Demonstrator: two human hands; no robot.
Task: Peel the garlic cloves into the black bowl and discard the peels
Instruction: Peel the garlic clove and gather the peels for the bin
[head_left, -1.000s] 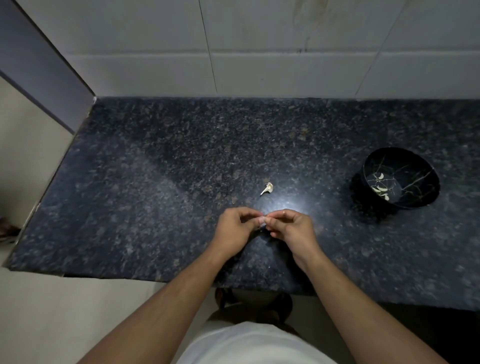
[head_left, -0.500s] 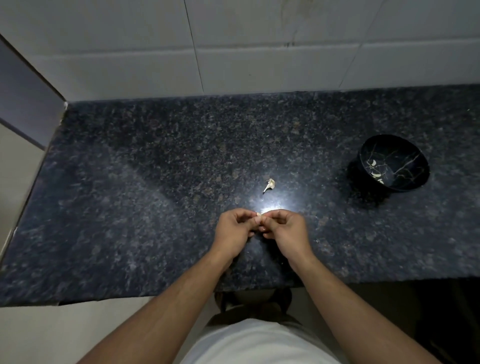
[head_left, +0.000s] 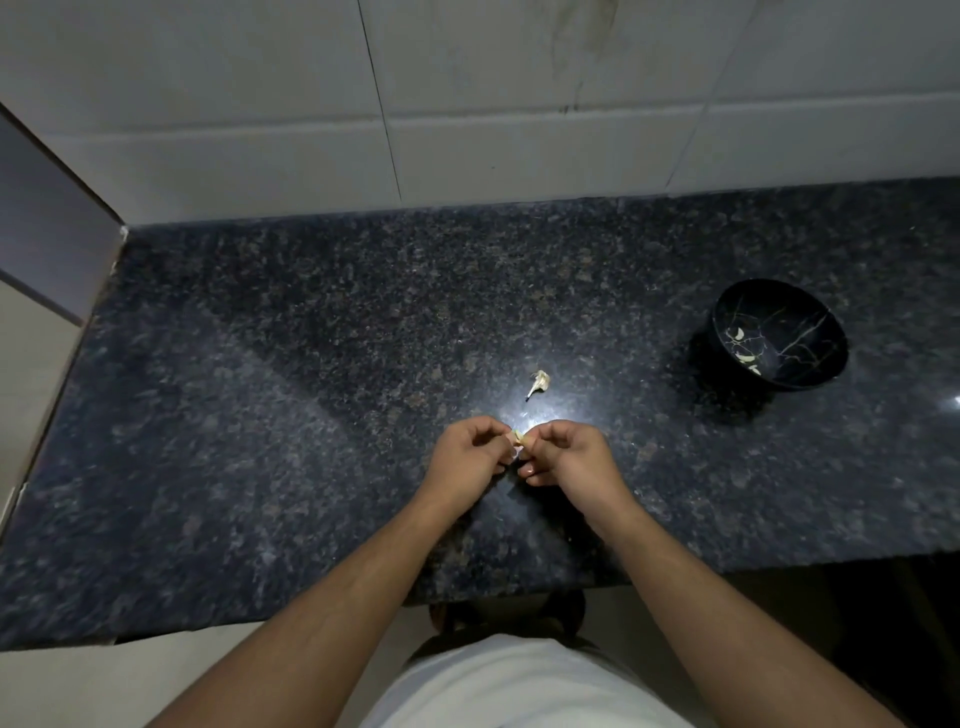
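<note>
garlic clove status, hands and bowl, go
Left hand and right hand both pinching garlic clove, peel partly off. Black bowl off right, a few peeled cloves inside. Loose scrap on counter, nothing blocking.

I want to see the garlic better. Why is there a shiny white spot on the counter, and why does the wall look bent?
In the head view, the bright spot is a light's glare on the polished counter, just beyond the left hand and right hand pinching the garlic clove; the corners fade darker; the wide lens bends the tiled wall.
</note>
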